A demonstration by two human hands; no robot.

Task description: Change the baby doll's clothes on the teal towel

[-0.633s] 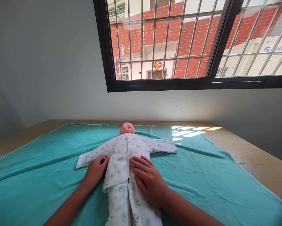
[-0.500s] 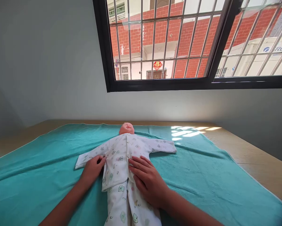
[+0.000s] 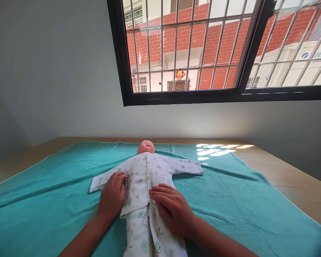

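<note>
A baby doll [image 3: 146, 146] lies face up, dressed in a white printed baby jacket [image 3: 135, 185] with buttons down the front and matching trousers [image 3: 143, 232]. Its sleeves spread out to both sides. My left hand [image 3: 112, 194] rests against the jacket's left side, just below the sleeve, with fingers bent and touching the fabric; their tips are partly hidden. Across the lower front of the jacket, beside the button line, my right hand [image 3: 173, 208] lies flat with fingers stretched out. The trouser legs run out of view at the bottom.
A teal cloth [image 3: 230, 200] with slight folds covers most of the wooden table [image 3: 291, 171]. Behind it stands a grey wall [image 3: 55, 71] with a dark-framed, barred window [image 3: 187, 97]. Sunlight patches fall on the cloth at the back right.
My left hand has shifted slightly up and right, its fingers now lying closer over the jacket's side. My right hand has slid slightly down the jacket. The whole view has drifted a little.
</note>
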